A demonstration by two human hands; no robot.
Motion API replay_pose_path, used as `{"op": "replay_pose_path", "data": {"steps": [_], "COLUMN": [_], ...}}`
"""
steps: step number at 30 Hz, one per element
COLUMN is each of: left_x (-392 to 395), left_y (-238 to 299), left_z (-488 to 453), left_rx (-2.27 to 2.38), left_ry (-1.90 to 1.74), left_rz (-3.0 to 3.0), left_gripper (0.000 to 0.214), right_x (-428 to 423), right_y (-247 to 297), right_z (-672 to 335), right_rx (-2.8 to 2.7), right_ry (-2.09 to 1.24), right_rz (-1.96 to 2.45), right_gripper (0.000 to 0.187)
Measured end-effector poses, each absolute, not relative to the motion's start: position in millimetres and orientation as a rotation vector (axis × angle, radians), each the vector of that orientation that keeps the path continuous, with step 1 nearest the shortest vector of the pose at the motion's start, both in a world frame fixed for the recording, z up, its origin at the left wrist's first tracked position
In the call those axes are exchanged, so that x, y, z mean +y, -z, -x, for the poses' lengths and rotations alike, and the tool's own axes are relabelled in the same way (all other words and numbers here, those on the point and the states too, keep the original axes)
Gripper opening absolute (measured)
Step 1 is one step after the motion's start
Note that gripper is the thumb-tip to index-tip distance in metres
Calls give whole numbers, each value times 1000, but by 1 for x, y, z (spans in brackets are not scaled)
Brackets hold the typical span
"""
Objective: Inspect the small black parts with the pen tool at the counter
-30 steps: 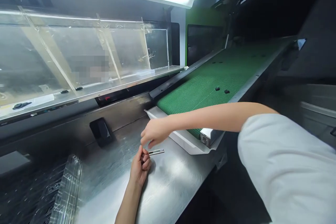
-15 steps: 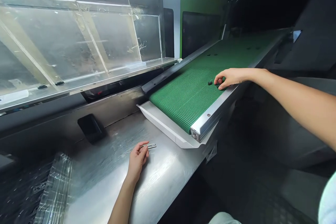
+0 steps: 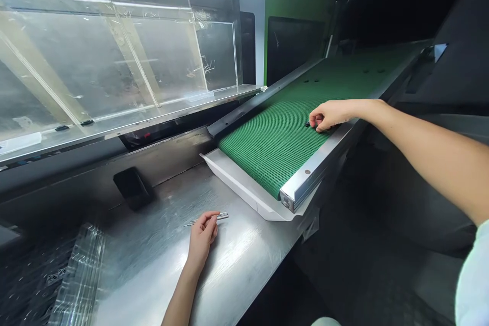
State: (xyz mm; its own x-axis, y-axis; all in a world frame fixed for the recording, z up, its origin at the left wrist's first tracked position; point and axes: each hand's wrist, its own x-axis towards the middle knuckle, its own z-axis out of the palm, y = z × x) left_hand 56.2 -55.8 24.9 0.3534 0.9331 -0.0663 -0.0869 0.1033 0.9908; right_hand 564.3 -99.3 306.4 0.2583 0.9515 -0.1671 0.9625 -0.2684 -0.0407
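My left hand (image 3: 202, 238) rests on the steel worktop (image 3: 237, 270) with its fingers pinched on thin metal tweezers (image 3: 217, 217) that point right. My right hand (image 3: 328, 114) reaches out over the sloping green conveyor belt (image 3: 275, 142) and its fingers are curled down on a small black part, which they mostly hide. Another small black part (image 3: 307, 124) lies on the belt just left of those fingers. More black parts (image 3: 310, 81) sit farther up the belt.
A clear acrylic guard (image 3: 114, 61) stands along a shelf at the left. A black recess (image 3: 132, 187) is set in the steel back panel. Stacked clear plastic trays (image 3: 76, 280) lie at the lower left. The belt's metal end frame (image 3: 301, 183) overhangs the worktop.
My right hand left the tweezers, swung out to the belt and has curled onto a black part there. My left hand stays on the tweezers. The view shifted slightly.
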Motion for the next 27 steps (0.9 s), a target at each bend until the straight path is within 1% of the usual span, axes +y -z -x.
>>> {"op": "replay_pose_path", "data": {"steps": [8,10,14,16,21,27], "left_x": [-55,-55,-56,-56,-56,-55], "left_y": [-24,-24,-24,-23,-20,-16], "left_z": [-57,-58,-59,-59,-59,-61], "left_rx": [914,919,928,929,908,893], "left_ry": [-910,-910,-905,-904,-924,-940], "left_rz": [-1221,-1225,-1238,-1249,-1295,-1322], "left_gripper": [63,64,66,68,69,65], "right_x": [-85,-77,-68,-70,-84,-101], "right_y": [-309,-303,-294,-294,-296,-291], "right_z": [-573,-572,-568,-565,-552,-531], "right_rx": [1993,2019,2014,2012,1950,2153], "right_ry": [191,182,148,90,31,-169], "right_rz": [-2536,-2531,-2495,-2488,-2552,-2528], "right_gripper": [41,38,21,16,16,20]}}
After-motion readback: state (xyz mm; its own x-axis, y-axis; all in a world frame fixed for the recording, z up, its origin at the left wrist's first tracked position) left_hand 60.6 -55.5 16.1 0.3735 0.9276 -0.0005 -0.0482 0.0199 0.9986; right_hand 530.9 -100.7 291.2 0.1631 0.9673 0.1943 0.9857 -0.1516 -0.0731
